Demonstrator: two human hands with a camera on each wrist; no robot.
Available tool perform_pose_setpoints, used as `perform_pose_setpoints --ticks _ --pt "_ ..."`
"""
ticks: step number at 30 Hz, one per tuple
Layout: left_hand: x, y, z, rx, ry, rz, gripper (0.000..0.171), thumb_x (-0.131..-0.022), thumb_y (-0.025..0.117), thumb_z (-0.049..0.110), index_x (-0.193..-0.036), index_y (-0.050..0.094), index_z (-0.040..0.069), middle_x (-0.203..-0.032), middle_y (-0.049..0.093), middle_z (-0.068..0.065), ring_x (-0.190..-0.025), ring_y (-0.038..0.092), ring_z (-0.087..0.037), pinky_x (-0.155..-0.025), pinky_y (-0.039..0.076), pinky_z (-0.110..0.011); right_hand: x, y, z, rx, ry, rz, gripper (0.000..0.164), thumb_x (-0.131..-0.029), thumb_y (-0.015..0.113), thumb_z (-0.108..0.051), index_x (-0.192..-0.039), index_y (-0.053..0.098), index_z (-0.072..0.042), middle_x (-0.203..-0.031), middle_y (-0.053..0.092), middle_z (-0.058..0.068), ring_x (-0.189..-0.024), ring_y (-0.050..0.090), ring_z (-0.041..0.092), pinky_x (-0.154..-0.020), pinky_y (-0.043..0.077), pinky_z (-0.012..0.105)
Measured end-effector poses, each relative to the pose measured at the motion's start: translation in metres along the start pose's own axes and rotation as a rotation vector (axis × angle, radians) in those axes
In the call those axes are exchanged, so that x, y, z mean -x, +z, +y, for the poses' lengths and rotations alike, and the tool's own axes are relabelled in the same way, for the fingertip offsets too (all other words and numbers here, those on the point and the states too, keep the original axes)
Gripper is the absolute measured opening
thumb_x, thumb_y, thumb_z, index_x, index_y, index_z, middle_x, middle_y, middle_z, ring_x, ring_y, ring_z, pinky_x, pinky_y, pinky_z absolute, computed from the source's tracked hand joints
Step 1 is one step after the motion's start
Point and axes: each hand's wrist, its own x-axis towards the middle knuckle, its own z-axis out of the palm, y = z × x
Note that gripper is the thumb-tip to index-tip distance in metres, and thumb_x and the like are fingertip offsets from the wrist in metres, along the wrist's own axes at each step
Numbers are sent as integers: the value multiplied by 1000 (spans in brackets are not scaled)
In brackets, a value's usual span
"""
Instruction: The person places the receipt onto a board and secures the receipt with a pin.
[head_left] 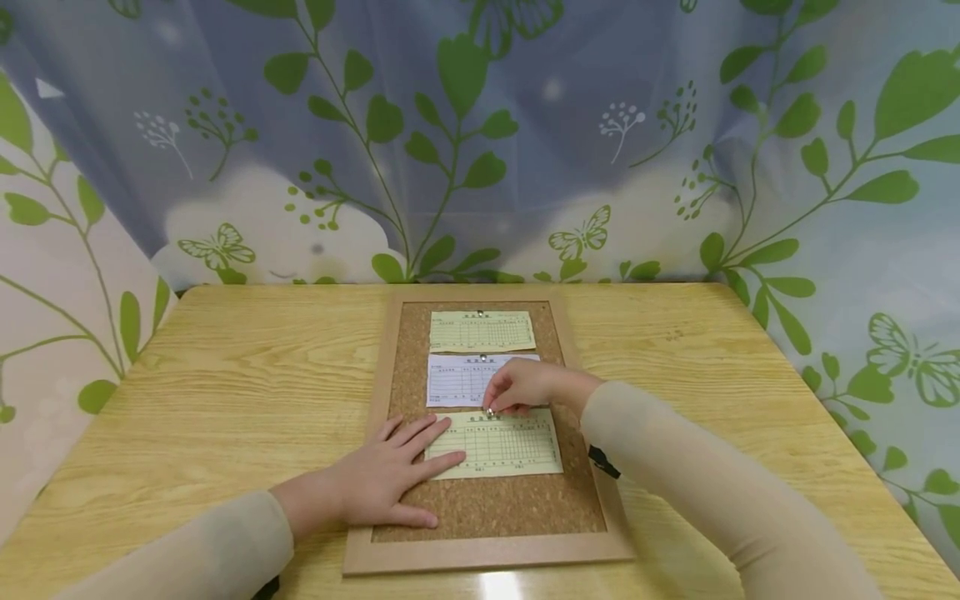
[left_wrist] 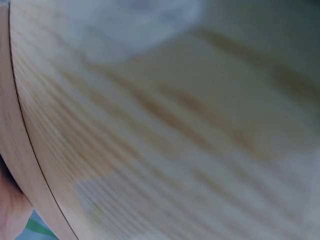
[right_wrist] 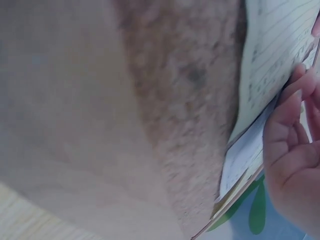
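Note:
A cork board (head_left: 495,508) in a light wooden frame lies flat, with three printed paper slips on it, one above another. The thumb and fingers of my right hand (head_left: 521,385) pinch a small silver push pin (head_left: 490,412) at the top edge of the lowest, yellow slip (head_left: 502,454). The left hand (head_left: 390,475) lies with fingers spread, its fingertips resting on that slip's left side and the rest over the cork and frame. Under the right hand is part of the white middle slip (head_left: 453,383). In the right wrist view, my curled fingers (right_wrist: 280,125) are beside the slips.
Silver pins hold the top yellow slip (head_left: 480,333) and the white one at their upper edges. The board rests on a wood-grain table (head_left: 262,375). Behind it hangs a leaf-patterned curtain (head_left: 480,192).

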Motion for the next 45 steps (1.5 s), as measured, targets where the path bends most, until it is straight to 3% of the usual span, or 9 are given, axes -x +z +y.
perform_pose_setpoints --ticks 9,17,29,45 --pt "0 -1 1 8 -3 -7 77 -86 28 73 -150 15 32 -156 2 -10 -141 3 -27 -104 12 -60 1 5 -9 149 -8 48 10 -89 62 -6 -85 70 -7 -64 58 0 -55 46 10 -51 38 21" --pt "-1 -1 1 9 -3 -12 77 -86 28 73 -150 14 33 -156 2 -9 -141 3 -27 -105 12 -59 -2 8 -13 178 45 80 10 -89 63 -6 -83 71 -8 -69 64 0 -60 55 10 -56 45 23" --pt "-1 -2 0 6 -3 -1 76 -86 28 73 -150 16 32 -156 3 -9 -141 5 -26 -105 12 -59 -5 3 -16 82 135 47 8 -89 63 -5 -87 71 -4 -71 65 1 -63 60 9 -59 49 23" --pt "-1 -1 2 -3 7 8 77 -86 29 72 -150 18 31 -156 5 -11 -141 6 -28 -104 14 -60 -4 5 -15 28 147 60 8 -88 62 -3 -87 70 -3 -71 64 2 -63 59 9 -61 51 23"
